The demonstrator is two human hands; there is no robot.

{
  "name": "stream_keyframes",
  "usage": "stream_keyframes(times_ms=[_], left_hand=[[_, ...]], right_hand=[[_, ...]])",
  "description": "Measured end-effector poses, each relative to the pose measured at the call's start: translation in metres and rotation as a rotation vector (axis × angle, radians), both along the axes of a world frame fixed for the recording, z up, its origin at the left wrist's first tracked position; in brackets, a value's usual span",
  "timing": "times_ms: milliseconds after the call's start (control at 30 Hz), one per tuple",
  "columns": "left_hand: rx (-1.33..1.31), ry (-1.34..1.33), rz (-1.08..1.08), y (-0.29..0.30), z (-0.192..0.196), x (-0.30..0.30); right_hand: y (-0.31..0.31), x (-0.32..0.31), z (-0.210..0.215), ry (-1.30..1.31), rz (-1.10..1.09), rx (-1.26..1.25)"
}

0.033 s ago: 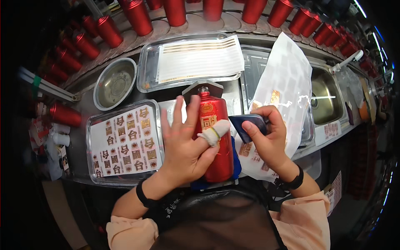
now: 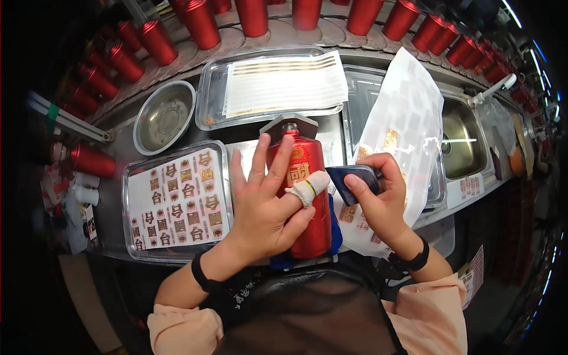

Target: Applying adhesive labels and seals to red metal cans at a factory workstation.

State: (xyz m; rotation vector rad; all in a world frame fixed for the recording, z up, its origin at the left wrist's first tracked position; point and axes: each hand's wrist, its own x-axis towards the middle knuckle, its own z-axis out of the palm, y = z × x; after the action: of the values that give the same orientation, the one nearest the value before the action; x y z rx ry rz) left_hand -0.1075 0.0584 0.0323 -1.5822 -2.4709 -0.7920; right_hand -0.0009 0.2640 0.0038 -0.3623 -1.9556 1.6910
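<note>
Here, one red bottle (image 2: 299, 195) (left hand (image 2: 263, 207) flat), one dark scraper (image 2: 355, 176).

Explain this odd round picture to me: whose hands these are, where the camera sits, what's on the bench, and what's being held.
There is no machine: a person works bare-handed, and a fisheye camera on their head looks down, bending straight edges. The left hand, one finger wrapped in white tape, rests open on a red bottle lying in front of them. The right hand grips a small dark blue pad. On the steel bench lie a tray of gold stickers, a tray of striped sheets, a metal bowl and a white backing sheet. Red bottles line the far edge.
</note>
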Motion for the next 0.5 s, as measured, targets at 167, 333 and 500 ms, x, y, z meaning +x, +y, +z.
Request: stream_keyframes(times_ms=[167,333,500], left_hand=[[-0.032,0.049,-0.095,-0.014,-0.004,0.016],[0.022,-0.016,-0.058,-0.029,-0.020,0.017],[0.094,0.018,0.006,-0.024,-0.025,-0.010]], right_hand=[[-0.010,0.018,0.025,-0.104,0.068,-0.258],[-0.015,0.024,0.025,-0.068,0.120,0.024],[-0.025,0.009,0.020,0.024,0.164,0.191]])
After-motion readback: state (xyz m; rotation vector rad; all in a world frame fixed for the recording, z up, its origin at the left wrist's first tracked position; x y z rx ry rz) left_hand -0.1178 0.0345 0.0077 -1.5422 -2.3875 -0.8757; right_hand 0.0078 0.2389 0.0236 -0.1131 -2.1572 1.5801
